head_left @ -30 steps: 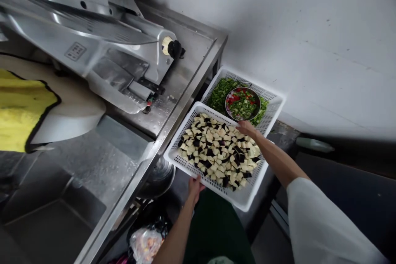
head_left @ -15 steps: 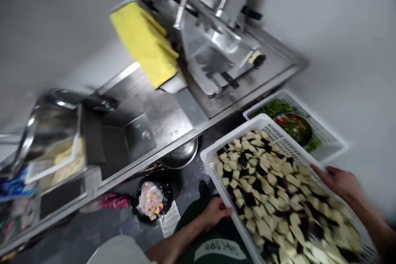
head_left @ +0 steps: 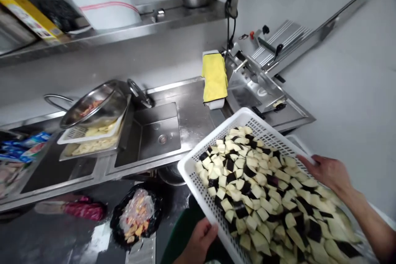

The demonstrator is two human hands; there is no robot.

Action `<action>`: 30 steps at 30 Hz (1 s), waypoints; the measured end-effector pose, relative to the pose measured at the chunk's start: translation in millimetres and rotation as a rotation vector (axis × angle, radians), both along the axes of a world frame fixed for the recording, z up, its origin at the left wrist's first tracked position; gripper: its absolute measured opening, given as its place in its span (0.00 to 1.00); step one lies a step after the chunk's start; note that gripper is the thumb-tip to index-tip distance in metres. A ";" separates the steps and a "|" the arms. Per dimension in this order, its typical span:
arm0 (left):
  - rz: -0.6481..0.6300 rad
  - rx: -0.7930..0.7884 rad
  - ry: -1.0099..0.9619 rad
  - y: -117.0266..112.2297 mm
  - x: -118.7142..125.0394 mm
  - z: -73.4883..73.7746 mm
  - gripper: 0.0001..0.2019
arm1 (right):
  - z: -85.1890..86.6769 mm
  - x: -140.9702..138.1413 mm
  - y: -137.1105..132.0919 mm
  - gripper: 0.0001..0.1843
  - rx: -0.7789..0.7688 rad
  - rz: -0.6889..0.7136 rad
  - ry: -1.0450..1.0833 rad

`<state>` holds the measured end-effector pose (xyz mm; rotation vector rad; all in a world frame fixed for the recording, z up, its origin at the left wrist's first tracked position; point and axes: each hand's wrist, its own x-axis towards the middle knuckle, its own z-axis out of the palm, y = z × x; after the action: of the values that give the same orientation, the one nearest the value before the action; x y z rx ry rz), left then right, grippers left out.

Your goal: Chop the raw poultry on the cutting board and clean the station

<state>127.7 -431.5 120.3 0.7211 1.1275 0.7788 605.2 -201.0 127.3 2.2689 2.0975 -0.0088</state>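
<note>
Between my two hands is a large white plastic basket with slotted walls, tilted in view. It is heaped with cut eggplant chunks, pale flesh with dark skin. My left hand is closed on the near left rim, its thumb showing on top. On the far right rim, my right hand grips with the thumb over the edge and the other fingers partly hidden. Behind the basket, only a strip of another white container shows.
A steel sink lies ahead, with a slicing machine and yellow cloth to its right. A steel bowl rests over trays at left. On the floor are a black-lined container of scraps and a red mesh sack.
My view has turned and levelled, bringing the wall shelf into sight. The basket, still in both hands, now appears further left and covers most of the container with greens.
</note>
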 end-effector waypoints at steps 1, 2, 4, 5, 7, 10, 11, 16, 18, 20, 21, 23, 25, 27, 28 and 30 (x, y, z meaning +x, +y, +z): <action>0.076 -0.008 -0.018 -6.9 -16.8 -0.5 0.31 | 16.4 -33.7 11.9 0.36 -0.008 -0.004 0.004; 0.146 -0.016 -0.032 -12.7 -35.0 -1.6 0.29 | 31.3 -67.9 22.5 0.33 -0.014 0.017 0.001; 0.244 -0.034 -0.041 -19.0 -74.4 -4.6 0.28 | 53.9 -135.8 41.5 0.30 -0.028 0.083 -0.020; 0.282 -0.042 -0.037 -18.4 -94.9 -5.9 0.29 | 60.7 -168.5 50.9 0.29 -0.038 0.106 -0.024; 0.376 -0.056 -0.016 -8.5 -135.7 -8.0 0.30 | 64.5 -229.4 70.5 0.30 -0.052 0.133 -0.017; 0.554 -0.023 0.034 25.9 -194.3 -10.6 0.31 | 51.0 -307.0 98.2 0.33 -0.091 0.175 0.015; 0.595 -0.003 0.047 40.8 -213.1 -12.0 0.32 | 43.6 -328.8 105.7 0.34 -0.106 0.187 0.027; 0.636 0.077 0.183 119.7 -295.1 -31.8 0.37 | 7.2 -404.7 131.3 0.40 -0.238 0.110 0.129; 0.646 0.094 0.256 149.5 -317.7 -43.2 0.36 | -2.6 -420.6 143.6 0.41 -0.265 0.051 0.191; 0.657 0.090 0.299 178.3 -332.8 -52.1 0.34 | -9.1 -430.6 159.7 0.40 -0.250 -0.007 0.243; 0.653 0.086 0.311 192.3 -337.7 -55.0 0.33 | -11.1 -433.9 168.4 0.39 -0.240 -0.034 0.263; 0.640 0.070 0.341 219.1 -342.2 -57.8 0.32 | -12.9 -436.4 184.4 0.37 -0.230 -0.079 0.291; 0.642 0.084 0.385 243.4 -341.3 -58.5 0.30 | -12.3 -430.2 194.6 0.33 -0.236 -0.079 0.324; 0.671 0.115 0.419 264.6 -337.4 -59.0 0.27 | -10.8 -411.1 193.4 0.28 -0.203 -0.032 0.403; 0.687 0.134 0.427 273.9 -335.2 -59.7 0.24 | -10.5 -396.4 186.5 0.26 -0.150 -0.013 0.453; 0.690 0.149 0.423 290.4 -332.3 -61.4 0.20 | -12.3 -359.5 157.1 0.22 -0.007 -0.039 0.531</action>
<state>-204.6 -141.1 58.9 0.6344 1.7565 1.3397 245.6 -43.9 115.1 2.5101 2.2546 -0.6902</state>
